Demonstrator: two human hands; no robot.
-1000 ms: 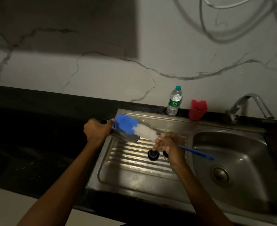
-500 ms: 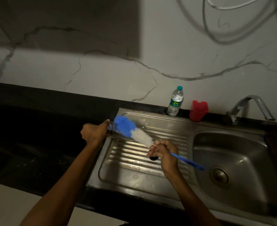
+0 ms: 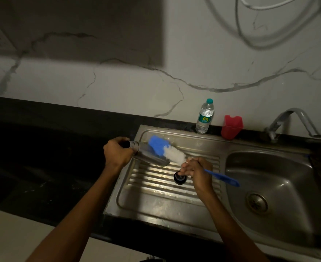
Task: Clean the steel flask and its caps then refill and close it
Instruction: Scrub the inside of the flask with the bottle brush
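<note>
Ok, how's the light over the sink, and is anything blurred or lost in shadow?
Head view: dim overall; a bright patch falls on the drainboard beside the cap; the counter at left is nearly black; the brush against the flask is slightly smeared; wide-angle bending curves the edges.

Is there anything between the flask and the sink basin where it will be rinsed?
Nothing visible blocks that path. The left hand holds the steel flask over the ribbed drainboard; the sink basin lies open to its right. The black cap sits lower, on the drainboard.

The left hand (image 3: 117, 155) hides much of the steel flask (image 3: 148, 156).
</note>
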